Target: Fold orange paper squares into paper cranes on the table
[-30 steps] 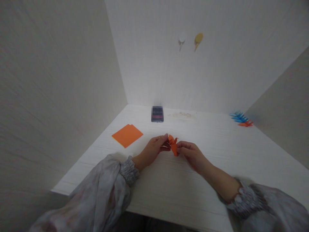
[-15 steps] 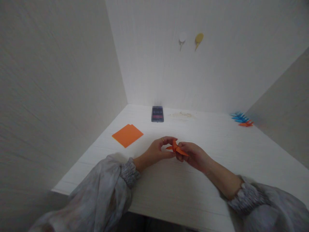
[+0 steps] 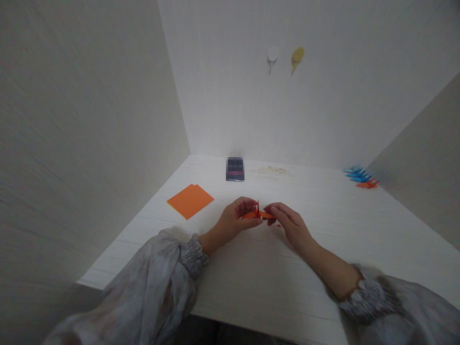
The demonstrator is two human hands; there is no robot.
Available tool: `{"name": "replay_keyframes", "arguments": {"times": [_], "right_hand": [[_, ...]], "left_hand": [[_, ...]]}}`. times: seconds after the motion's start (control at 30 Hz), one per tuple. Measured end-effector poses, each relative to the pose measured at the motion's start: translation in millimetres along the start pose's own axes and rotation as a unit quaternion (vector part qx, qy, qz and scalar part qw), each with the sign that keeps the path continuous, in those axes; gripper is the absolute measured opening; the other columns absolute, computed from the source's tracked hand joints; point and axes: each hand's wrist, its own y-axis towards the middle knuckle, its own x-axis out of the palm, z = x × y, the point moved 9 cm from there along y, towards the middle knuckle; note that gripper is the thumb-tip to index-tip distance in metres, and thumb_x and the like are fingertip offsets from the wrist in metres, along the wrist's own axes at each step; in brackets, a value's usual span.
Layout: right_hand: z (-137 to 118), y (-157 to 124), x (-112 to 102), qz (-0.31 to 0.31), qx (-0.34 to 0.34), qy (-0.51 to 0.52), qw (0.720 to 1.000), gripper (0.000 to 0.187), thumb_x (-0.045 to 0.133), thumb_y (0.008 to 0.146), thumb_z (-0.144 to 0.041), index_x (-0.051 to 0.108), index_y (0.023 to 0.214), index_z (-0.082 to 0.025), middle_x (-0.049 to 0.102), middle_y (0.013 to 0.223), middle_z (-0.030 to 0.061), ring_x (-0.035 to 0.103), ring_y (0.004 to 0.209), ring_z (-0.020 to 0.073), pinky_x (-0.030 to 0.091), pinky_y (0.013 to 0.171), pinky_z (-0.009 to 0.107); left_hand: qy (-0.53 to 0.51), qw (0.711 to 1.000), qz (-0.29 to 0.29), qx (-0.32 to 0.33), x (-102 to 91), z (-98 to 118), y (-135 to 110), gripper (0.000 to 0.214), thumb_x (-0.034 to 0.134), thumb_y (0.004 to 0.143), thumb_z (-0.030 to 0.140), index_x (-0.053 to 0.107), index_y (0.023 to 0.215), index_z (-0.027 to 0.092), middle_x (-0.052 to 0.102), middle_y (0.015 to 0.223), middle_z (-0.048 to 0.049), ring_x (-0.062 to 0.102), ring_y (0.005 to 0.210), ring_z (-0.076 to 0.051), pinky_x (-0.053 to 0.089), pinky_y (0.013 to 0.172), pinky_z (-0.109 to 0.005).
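Observation:
Between my hands is a folded orange paper crane [image 3: 258, 213], with its wings out to the sides and a thin point standing up. My left hand [image 3: 235, 219], a ring on one finger, curls round the crane's left side and pinches it near the middle. The thumb and fingers of my right hand [image 3: 292, 223] close on the wing at the right. A small orange tip shows just below the right fingers. The crane's underside is hidden.
Orange square paper sheets [image 3: 190, 201] lie left on the white table [image 3: 251, 282]. A phone [image 3: 235, 169] with a blurred screen leans near the back wall. Several blue folded cranes [image 3: 357, 173] and an orange one [image 3: 368, 184] stand far right. White [image 3: 272, 56] and yellow [image 3: 298, 55] hooks are on the wall.
The crane has been turned, so its wings now spread more level left and right. My right hand has rolled over and shifted its fingers onto the right wing. My left fingers have curled in more.

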Motion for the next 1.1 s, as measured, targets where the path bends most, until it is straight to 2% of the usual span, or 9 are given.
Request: {"name": "replay_keyframes", "arguments": {"times": [0.07, 0.17, 0.27, 0.37, 0.5, 0.7, 0.87, 1.1], "right_hand": [[-18, -4, -4, 0.028, -0.103, -0.145, 0.984, 0.021, 0.044, 0.080, -0.029, 0.054, 0.097, -0.020, 0.060, 0.088, 0.0064, 0.055, 0.078, 0.0175, 0.042, 0.071, 0.033], [-36, -11, 2, 0.045, -0.225, -0.299, 0.926, 0.028, 0.050, 0.075, -0.024, 0.053, 0.102, -0.019, 0.060, 0.094, 0.0087, 0.054, 0.085, 0.0207, 0.039, 0.077, 0.038], [-38, -13, 7, 0.055, -0.260, -0.386, 0.883, 0.024, 0.050, 0.076, -0.023, 0.056, 0.099, -0.018, 0.063, 0.087, 0.0079, 0.056, 0.079, 0.0199, 0.037, 0.075, 0.038], [-37, -12, 11, 0.041, -0.261, -0.430, 0.864, 0.022, 0.047, 0.080, -0.021, 0.058, 0.099, -0.017, 0.065, 0.084, 0.0068, 0.056, 0.077, 0.0188, 0.032, 0.075, 0.037], [-40, -13, 14, 0.022, -0.246, -0.454, 0.856, 0.021, 0.045, 0.081, -0.020, 0.059, 0.097, -0.019, 0.066, 0.083, 0.0055, 0.054, 0.078, 0.0184, 0.028, 0.075, 0.037], [-40, -12, 17, 0.005, -0.223, -0.437, 0.871, 0.023, 0.044, 0.080, -0.016, 0.061, 0.096, -0.019, 0.065, 0.078, 0.0043, 0.053, 0.074, 0.0175, 0.026, 0.072, 0.035], [-35, -9, 17, 0.005, -0.203, -0.433, 0.878, 0.024, 0.043, 0.080, -0.015, 0.059, 0.097, -0.018, 0.065, 0.079, 0.0046, 0.053, 0.075, 0.0180, 0.026, 0.071, 0.034], [-33, -7, 20, -0.001, -0.179, -0.457, 0.872, 0.023, 0.040, 0.082, -0.017, 0.060, 0.094, -0.016, 0.065, 0.074, 0.0048, 0.053, 0.070, 0.0172, 0.025, 0.069, 0.033]], "left_hand": [[-0.003, 1.000, 0.010, -0.001, -1.6, 0, 0, 0.037, 0.071, 0.057, 0.018, 0.051, 0.087, 0.014, 0.056, 0.080, -0.0001, 0.054, 0.074, -0.010, 0.042, 0.072, -0.026], [-0.006, 1.000, 0.009, -0.003, -0.7, 1, 0, 0.034, 0.070, 0.057, 0.018, 0.051, 0.085, 0.014, 0.057, 0.079, 0.0001, 0.054, 0.073, -0.009, 0.042, 0.073, -0.026], [-0.009, 1.000, -0.007, -0.009, 3.3, 0, 0, 0.033, 0.070, 0.057, 0.017, 0.052, 0.085, 0.013, 0.057, 0.080, -0.0003, 0.055, 0.073, -0.009, 0.042, 0.074, -0.026], [0.010, 1.000, -0.017, -0.010, 5.0, -1, 0, 0.032, 0.070, 0.057, 0.019, 0.052, 0.084, 0.014, 0.057, 0.080, -0.0007, 0.054, 0.073, -0.010, 0.042, 0.072, -0.026], [0.060, 0.998, -0.017, -0.003, 2.9, -2, -1, 0.030, 0.069, 0.060, 0.021, 0.052, 0.083, 0.014, 0.057, 0.080, -0.0013, 0.054, 0.073, -0.010, 0.042, 0.073, -0.026], [0.121, 0.992, -0.030, 0.002, 4.9, 1, -2, 0.028, 0.068, 0.060, 0.022, 0.051, 0.083, 0.015, 0.056, 0.079, -0.0012, 0.053, 0.071, -0.010, 0.042, 0.071, -0.026], [0.117, 0.993, -0.021, 0.010, 4.1, 1, -1, 0.028, 0.067, 0.061, 0.022, 0.050, 0.083, 0.015, 0.056, 0.080, -0.0014, 0.052, 0.073, -0.011, 0.041, 0.070, -0.025], [0.121, 0.992, -0.022, 0.018, 4.6, 3, -2, 0.026, 0.066, 0.062, 0.020, 0.049, 0.082, 0.015, 0.055, 0.080, -0.0013, 0.052, 0.073, -0.010, 0.040, 0.071, -0.025]]}}
